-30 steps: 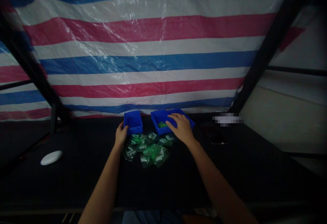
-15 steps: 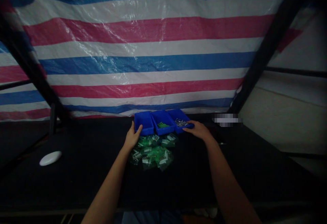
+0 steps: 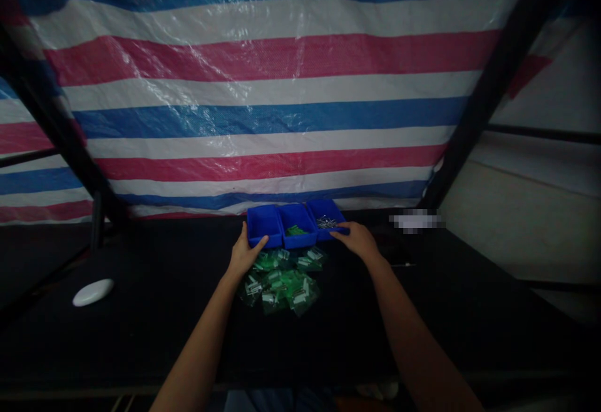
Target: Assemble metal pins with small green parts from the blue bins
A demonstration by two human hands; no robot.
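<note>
Striped sheet (image 3: 282, 111) behind 3 bins (image 3: 300, 241). Left hand (image 3: 241, 255): thumb and fingers clamped on left bin (image 3: 263, 221); right hand (image 3: 358, 238): likewise on right bin (image 3: 322, 208).

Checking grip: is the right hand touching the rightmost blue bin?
Touching: the head view shows the right hand gripping the rightmost blue bin by its front corner.

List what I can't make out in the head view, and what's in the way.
In the head view:
- Near right corner of the right blue bin: covered by the right hand.
- Count of thin metal pieces inside it: too small and jumbled.
- Count of green pieces in the middle blue bin: too small.
- Number of clear packets: they overlap.
- Pale item at right: pixelated.
- Blue clothing: cut off by the bottom edge.
</note>
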